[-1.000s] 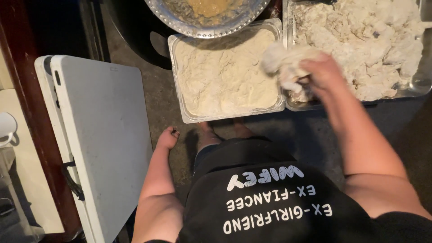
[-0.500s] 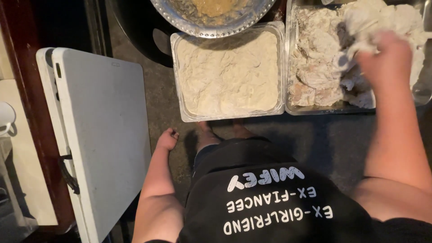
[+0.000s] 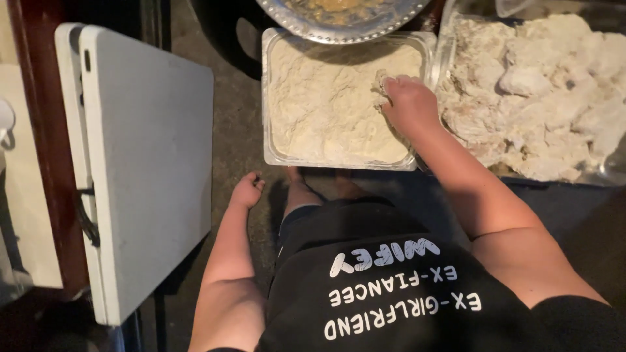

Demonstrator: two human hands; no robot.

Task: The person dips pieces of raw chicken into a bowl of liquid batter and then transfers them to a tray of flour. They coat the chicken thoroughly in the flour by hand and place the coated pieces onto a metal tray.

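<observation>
My right hand (image 3: pixel 409 103) reaches into the foil tray of pale flour (image 3: pixel 277 98), at its right side. Its flour-dusted fingers curl around a small floured lump (image 3: pixel 381 81) lying in the flour. To the right, a second foil tray (image 3: pixel 590 175) is heaped with several flour-coated pieces (image 3: pixel 541 85). My left hand (image 3: pixel 248 191) hangs at my side, below the flour tray and beside the white folded table (image 3: pixel 147 163). It holds nothing, and its fingers are loosely bent.
A round metal bowl (image 3: pixel 297 25) with yellowish batter sits just beyond the flour tray. The folded white table leans at the left against a dark wooden edge (image 3: pixel 45 130). My bare feet (image 3: pixel 300 182) stand on the dark floor under the trays.
My right hand carried a coated piece to the right tray, let it go there, then moved left into the flour tray. My left hand stayed hanging.
</observation>
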